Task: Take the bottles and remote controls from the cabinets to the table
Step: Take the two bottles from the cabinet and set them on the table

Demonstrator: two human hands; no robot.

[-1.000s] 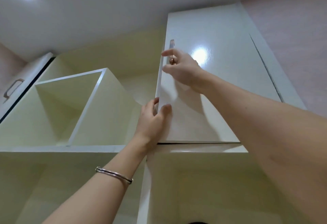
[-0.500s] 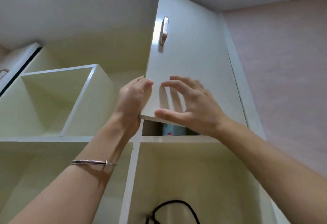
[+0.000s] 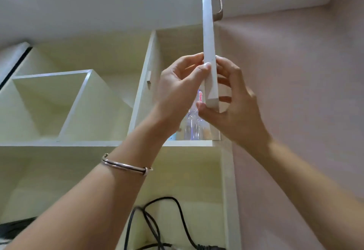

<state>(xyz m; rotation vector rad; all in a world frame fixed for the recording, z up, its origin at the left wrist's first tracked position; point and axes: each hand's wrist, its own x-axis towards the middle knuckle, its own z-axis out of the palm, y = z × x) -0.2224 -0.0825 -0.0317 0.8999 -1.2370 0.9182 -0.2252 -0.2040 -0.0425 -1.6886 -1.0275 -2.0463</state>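
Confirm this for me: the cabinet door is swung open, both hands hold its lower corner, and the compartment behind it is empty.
Not empty. The head view shows a clear plastic bottle standing in the compartment behind the cabinet door. The rest holds: the door is swung open, seen edge-on, and the left hand and right hand both hold its lower corner.

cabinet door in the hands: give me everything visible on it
The cabinet door is a flat white panel, likely laminate, seen edge-on, swung open and running steeply up the frame. A brownish metal-looking handle sits on its right-facing side near the top. The left hand touches its left face and edge, while the right hand holds its lower corner, thumb underneath. Behind that corner, a clear bottle stands in the opened compartment. Hinges are not visible.
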